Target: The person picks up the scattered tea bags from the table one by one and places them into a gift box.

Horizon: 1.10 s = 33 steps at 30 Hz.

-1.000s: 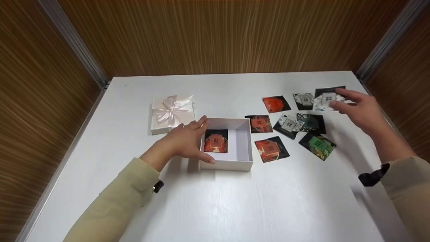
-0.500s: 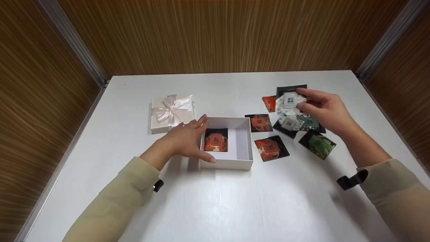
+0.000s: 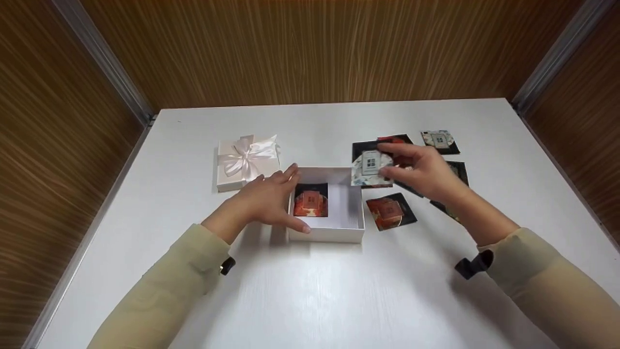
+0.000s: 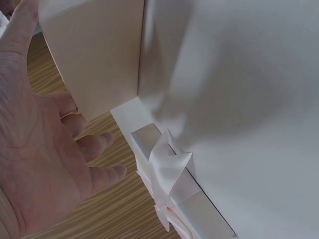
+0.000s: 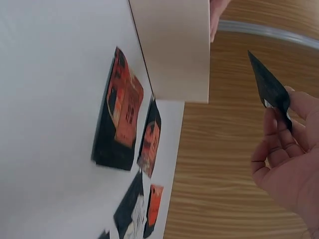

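White-and-black packet [image 3: 371,164] held in the air at the white box's [image 3: 327,236] far right corner

Pinched at its right edge between the thumb and fingers of the right hand [image 3: 426,172], the packet overlaps the corner of the box in the head view; the right wrist view shows it up off the table. The left hand [image 3: 261,201] lies along the left side of the box with fingers spread and extended, thumb on the near rim, grasping nothing.

Inside the box, an orange packet [image 3: 311,199] lies flat beside the left wall. The table [image 3: 310,295] is white with a faint grain, its near part glossy with reflected light, and soft shadows fall beneath both forearms. Wood-grain panels enclose it: a back panel [image 3: 315,53] across the far edge, a left panel [image 3: 63,145] and a right panel [image 3: 579,121], with grey metal strips [image 3: 104,60] running along the two corners.

Left of the box sits a pale square piece tied with a ribbon bow [image 3: 246,157]. Right of it, a red packet [image 3: 391,212] lies tilted near the wall, and a pale packet [image 3: 440,141] rests farther back. More packets are partly hidden behind the right hand.
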Tool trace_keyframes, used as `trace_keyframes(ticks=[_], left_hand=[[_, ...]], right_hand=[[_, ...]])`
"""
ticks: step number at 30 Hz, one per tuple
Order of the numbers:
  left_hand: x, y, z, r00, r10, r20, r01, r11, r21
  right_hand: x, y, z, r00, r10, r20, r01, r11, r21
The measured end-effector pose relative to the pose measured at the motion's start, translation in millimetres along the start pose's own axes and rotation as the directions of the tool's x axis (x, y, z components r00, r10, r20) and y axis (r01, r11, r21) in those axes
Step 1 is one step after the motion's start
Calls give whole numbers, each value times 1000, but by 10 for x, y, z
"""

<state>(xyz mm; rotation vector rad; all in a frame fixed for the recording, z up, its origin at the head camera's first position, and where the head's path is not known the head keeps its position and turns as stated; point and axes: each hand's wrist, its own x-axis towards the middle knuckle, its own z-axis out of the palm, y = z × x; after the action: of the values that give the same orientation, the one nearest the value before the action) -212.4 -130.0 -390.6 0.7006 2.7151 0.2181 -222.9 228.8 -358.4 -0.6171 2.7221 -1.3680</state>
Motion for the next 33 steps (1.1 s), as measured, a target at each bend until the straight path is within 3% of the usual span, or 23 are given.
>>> trace_keyframes(ticks=[14, 25, 33], left_hand=[[-16, 5, -10, 1000, 14, 1, -14, 1000, -14], [-60, -7, 10, 1000, 13, -6, -14, 999, -34], [-61, -13, 11, 1000, 13, -4, -13, 999, -33]], right_hand=[[110, -96, 472, 997, -64, 50, 63, 998, 21], [183, -130, 813, 989, -118, 89, 123, 991, -49], [236, -140, 941, 983, -145, 114, 158, 981, -111]])
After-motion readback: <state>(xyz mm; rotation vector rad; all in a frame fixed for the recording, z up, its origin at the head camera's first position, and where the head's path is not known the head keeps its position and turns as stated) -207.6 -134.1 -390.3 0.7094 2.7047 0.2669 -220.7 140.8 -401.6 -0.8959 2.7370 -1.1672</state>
